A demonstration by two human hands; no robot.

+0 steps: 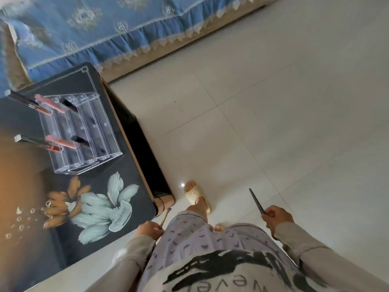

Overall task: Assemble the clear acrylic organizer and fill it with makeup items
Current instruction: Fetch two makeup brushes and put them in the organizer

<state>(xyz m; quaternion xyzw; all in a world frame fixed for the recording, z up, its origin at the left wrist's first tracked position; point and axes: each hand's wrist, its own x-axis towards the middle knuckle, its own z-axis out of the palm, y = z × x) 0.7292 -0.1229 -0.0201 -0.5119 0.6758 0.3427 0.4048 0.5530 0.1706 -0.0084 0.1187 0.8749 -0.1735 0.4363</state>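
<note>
The clear acrylic organizer (84, 131) stands on the dark flower-printed table (117, 182) at the left. Several lip glosses and lipsticks (50, 104) stick up from its left compartments; the right compartments look empty. My left hand (148, 229) is low beside the table's near corner, closed around a thin gold-handled brush (165, 218). My right hand (276, 218) is out over the floor at the right, gripping a dark slim makeup pencil or brush (256, 201) that points up and away. Both hands are well away from the organizer.
A bed with a blue frilled cover (105, 34) runs along the top, behind the table. Pale floor tiles (273, 102) fill the right side. My foot in a cream slipper (196, 196) stands by the table's corner.
</note>
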